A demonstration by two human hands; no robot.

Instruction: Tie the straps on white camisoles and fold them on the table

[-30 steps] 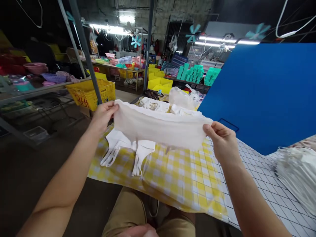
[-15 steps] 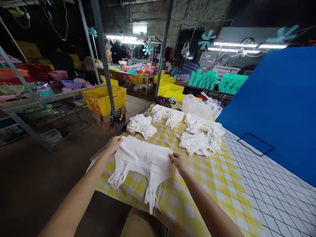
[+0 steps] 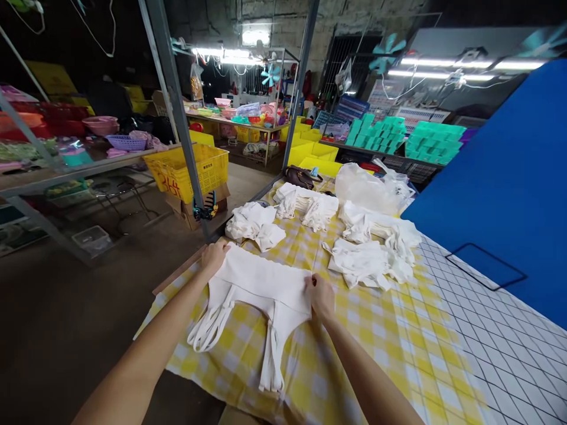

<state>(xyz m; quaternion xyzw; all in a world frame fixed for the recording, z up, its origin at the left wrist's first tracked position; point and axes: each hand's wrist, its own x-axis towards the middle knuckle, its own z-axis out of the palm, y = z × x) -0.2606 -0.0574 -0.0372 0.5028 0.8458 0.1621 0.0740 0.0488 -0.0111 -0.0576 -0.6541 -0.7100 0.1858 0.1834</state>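
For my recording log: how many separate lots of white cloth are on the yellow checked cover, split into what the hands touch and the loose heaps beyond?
White cloth piece flat under the left hand and right hand: 1
White cloth heaps beyond it: 4
Total: 5

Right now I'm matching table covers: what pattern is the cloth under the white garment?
Yellow-and-white checks on the cloth beneath the white garment, clearest in the head view.

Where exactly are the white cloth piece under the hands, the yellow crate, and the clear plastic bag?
white cloth piece (image 3: 261,283): head view, middle of its flat panel.
yellow crate (image 3: 195,168): head view, its front mesh wall.
clear plastic bag (image 3: 367,189): head view, its bulging middle.
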